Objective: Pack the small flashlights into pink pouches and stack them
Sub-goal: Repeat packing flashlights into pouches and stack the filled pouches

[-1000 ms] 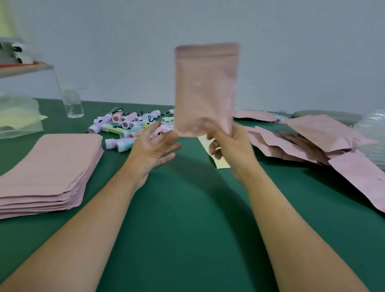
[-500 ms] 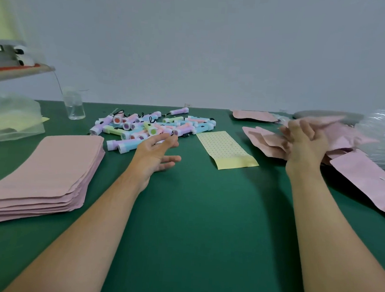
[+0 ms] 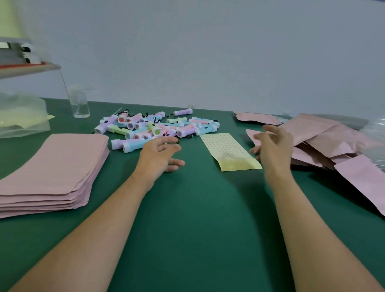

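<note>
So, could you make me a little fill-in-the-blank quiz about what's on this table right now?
1. The neat stack of flat pink pouches lies on the person's ____ side.
2. The small flashlights lie in a loose pile on the ____ table.
3. The left hand and the right hand each hold ____.
4. The dotted sheet between the hands is ____ in colour.

Missing words: left; green; nothing; yellow.
</note>
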### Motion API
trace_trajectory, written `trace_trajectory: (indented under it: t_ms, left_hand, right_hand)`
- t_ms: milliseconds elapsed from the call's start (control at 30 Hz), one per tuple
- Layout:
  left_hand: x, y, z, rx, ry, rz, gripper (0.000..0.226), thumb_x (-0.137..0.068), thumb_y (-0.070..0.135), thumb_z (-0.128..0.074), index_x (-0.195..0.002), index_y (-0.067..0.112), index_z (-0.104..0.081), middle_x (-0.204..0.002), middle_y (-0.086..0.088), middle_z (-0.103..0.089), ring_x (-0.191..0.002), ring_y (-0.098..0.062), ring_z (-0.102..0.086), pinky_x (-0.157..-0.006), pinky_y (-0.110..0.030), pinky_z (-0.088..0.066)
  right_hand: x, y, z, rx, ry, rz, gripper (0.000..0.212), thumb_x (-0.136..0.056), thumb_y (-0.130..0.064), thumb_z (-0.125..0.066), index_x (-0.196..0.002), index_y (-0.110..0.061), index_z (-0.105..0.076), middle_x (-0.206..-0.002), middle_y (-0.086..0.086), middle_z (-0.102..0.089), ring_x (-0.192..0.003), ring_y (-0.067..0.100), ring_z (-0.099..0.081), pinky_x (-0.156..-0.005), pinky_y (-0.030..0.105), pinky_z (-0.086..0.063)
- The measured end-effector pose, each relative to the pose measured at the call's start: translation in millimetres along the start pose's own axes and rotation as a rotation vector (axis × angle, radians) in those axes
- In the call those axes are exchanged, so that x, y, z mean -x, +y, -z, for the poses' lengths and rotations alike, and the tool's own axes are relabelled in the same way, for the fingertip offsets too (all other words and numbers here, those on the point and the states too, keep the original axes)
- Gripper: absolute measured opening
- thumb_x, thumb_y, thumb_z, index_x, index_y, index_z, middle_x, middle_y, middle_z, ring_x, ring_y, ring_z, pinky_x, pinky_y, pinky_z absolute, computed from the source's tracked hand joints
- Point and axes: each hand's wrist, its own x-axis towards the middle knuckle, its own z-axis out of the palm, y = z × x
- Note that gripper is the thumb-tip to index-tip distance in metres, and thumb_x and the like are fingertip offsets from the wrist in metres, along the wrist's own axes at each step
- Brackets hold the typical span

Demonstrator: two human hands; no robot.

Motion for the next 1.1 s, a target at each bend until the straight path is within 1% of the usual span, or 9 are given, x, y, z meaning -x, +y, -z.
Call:
trace_trajectory:
  t_ms: [167, 267, 333, 400, 567, 700, 900, 1000, 1100]
  left_hand:
    - [4, 5, 7, -0.443, 0.435, -0.415, 0.023, -0.095, 0.02, -0.067, -0.117, 0.024, -0.071, -0.109, 0.016, -0.073, -0.091, -0.002, -0.072, -0.08, -0.032, -0.06]
    - [-1, 13, 24, -0.651, 0.696, -0.528, 0.039, -0.095, 0.022, -0.064, -0.134, 0.022, -0.06, -0.135, 0.003, -0.062, -0.124, -0.019, -0.059, -0.109, -0.049, -0.047]
    - [-6, 15, 38, -0.934, 0.773, -0.316, 0.065, -0.089, 0.027, -0.068, -0.148, 0.014, -0.045, -0.158, -0.017, -0.04, -0.151, -0.035, -0.032, -0.123, -0.069, -0.006]
    - [-9, 17, 51, -1.155, 0.688, 0.037, 0.089, -0.089, 0.03, -0.066, -0.16, 0.001, -0.021, -0.167, -0.035, -0.012, -0.159, -0.047, -0.003, -0.117, -0.075, 0.007]
    - [-11, 10, 63, -1.321, 0.432, 0.38, 0.091, -0.099, 0.022, -0.052, -0.162, -0.001, 0.009, -0.168, -0.033, -0.013, -0.157, -0.045, -0.012, -0.118, -0.078, 0.001]
    - [-14, 15, 63, -1.42, 0.429, 0.247, 0.09, -0.087, 0.019, -0.064, -0.163, 0.017, -0.016, -0.151, -0.015, -0.049, -0.14, -0.037, -0.042, -0.116, -0.079, -0.01]
    - [-13, 15, 64, -1.391, 0.384, 0.379, 0.081, -0.093, 0.017, -0.06, -0.163, 0.008, -0.021, -0.161, -0.025, -0.033, -0.15, -0.045, -0.028, -0.119, -0.078, -0.005]
    - [-9, 18, 59, -1.349, 0.395, 0.226, 0.023, -0.094, 0.009, -0.054, -0.115, 0.018, -0.054, -0.117, -0.011, -0.058, -0.128, -0.038, -0.053, -0.122, -0.069, -0.012]
    - [-2, 23, 48, -1.207, 0.476, -0.082, 0.029, -0.095, 0.0, -0.049, -0.109, 0.021, -0.064, -0.112, -0.011, -0.067, -0.106, -0.038, -0.062, -0.104, -0.048, -0.043]
  right_hand:
    - [30, 3, -35, 0.602, -0.201, 0.331, 0.023, -0.088, -0.023, -0.06, -0.109, -0.028, -0.069, -0.086, -0.016, -0.068, -0.079, 0.014, -0.066, -0.074, 0.034, -0.051]
    - [46, 2, -53, 0.639, -0.322, 0.379, 0.023, -0.089, -0.025, -0.059, -0.109, -0.03, -0.068, -0.086, -0.018, -0.067, -0.081, 0.012, -0.067, -0.074, 0.032, -0.051]
    - [54, 2, -62, 0.646, -0.387, 0.408, 0.024, -0.091, -0.027, -0.057, -0.112, -0.031, -0.068, -0.089, -0.018, -0.067, -0.082, 0.012, -0.066, -0.076, 0.033, -0.053]
    - [59, 0, -67, 0.65, -0.447, 0.427, 0.024, -0.095, -0.032, -0.055, -0.116, -0.031, -0.066, -0.091, -0.019, -0.067, -0.081, 0.013, -0.065, -0.079, 0.035, -0.055]
    - [65, -5, -71, 0.641, -0.523, 0.408, 0.034, -0.104, -0.044, -0.043, -0.132, -0.031, -0.056, -0.098, -0.018, -0.065, -0.08, 0.017, -0.07, -0.086, 0.042, -0.055]
    - [66, -10, -67, 0.602, -0.512, 0.4, 0.031, -0.105, -0.045, -0.035, -0.116, -0.029, -0.059, -0.091, -0.01, -0.067, -0.071, 0.014, -0.071, -0.081, 0.044, -0.056]
    - [69, -11, -66, 0.497, -0.522, 0.349, 0.047, -0.103, -0.055, -0.028, -0.094, -0.02, -0.058, -0.088, -0.005, -0.068, -0.053, 0.009, -0.069, -0.073, 0.049, -0.056]
    - [70, -10, -67, 0.484, -0.538, 0.337, 0.051, -0.103, -0.057, -0.029, -0.096, -0.019, -0.062, -0.088, -0.006, -0.068, -0.052, 0.01, -0.069, -0.073, 0.047, -0.056]
    - [71, -11, -71, 0.331, -0.556, 0.223, 0.045, -0.108, -0.049, -0.037, -0.097, -0.018, -0.069, -0.087, -0.002, -0.071, -0.054, 0.019, -0.071, -0.066, 0.042, -0.058]
